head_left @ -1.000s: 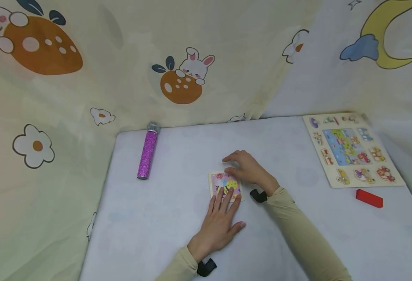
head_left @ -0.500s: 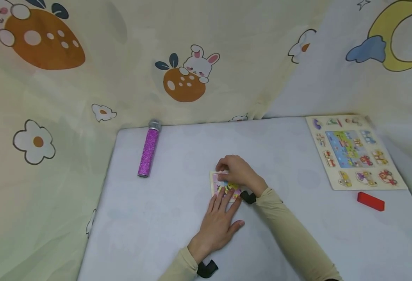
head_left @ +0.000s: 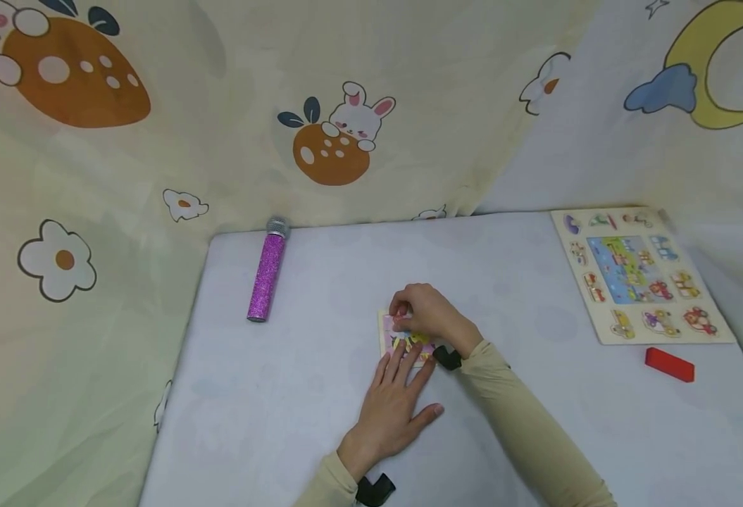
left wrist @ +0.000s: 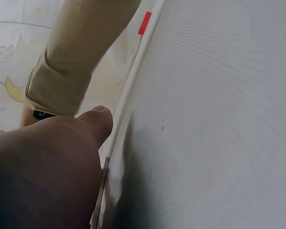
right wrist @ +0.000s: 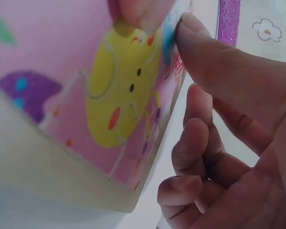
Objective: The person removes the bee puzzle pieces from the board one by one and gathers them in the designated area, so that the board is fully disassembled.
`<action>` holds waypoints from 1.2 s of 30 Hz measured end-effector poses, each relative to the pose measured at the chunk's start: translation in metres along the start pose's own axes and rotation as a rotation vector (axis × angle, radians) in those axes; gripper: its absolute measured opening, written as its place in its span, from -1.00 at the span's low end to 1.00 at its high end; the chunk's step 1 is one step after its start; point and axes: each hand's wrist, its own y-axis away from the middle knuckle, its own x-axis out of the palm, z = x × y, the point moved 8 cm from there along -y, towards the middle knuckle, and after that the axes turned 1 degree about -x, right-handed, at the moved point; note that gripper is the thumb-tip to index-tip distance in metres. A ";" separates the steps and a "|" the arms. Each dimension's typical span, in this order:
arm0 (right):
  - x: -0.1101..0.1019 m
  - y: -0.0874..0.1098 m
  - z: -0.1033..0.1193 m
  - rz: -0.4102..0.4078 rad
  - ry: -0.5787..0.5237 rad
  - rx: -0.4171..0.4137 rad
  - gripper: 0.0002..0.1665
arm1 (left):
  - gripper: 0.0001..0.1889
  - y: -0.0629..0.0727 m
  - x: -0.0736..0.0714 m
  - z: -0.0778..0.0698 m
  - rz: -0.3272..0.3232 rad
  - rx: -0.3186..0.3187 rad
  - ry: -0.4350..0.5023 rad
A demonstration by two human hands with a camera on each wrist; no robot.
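Note:
A small jigsaw puzzle [head_left: 386, 343] with a cream border, pink ground and yellow cartoon figure lies at mid-table. My left hand [head_left: 386, 419] rests on its near part, fingers straight and spread, thumb out to the side. Over the far part, my right hand [head_left: 428, 310] bends down with curled fingers and pinches at a puzzle piece near the far left corner. The right wrist view has the thumb [right wrist: 205, 50] right at the puzzle's face beside a blue patch, the other fingers curled below; the hand hides most of the piece. In the left wrist view the puzzle's edge [left wrist: 101, 191] shows under the left hand.
A glittery purple microphone [head_left: 266, 277] lies at the back left of the white table [head_left: 270, 408]. At the back right is a wooden picture board [head_left: 650, 324] with several animal pieces, and a red block [head_left: 669, 365] sits just in front of it. A patterned cloth [head_left: 219, 141] hangs behind.
My right hand has come down and left onto the puzzle's far part, its fingers curling in over the past second. The left hand has stayed on the near part.

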 end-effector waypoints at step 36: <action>0.001 0.000 0.018 -0.046 0.078 -0.050 -0.76 | -0.25 0.000 0.003 0.000 -0.025 0.000 -0.040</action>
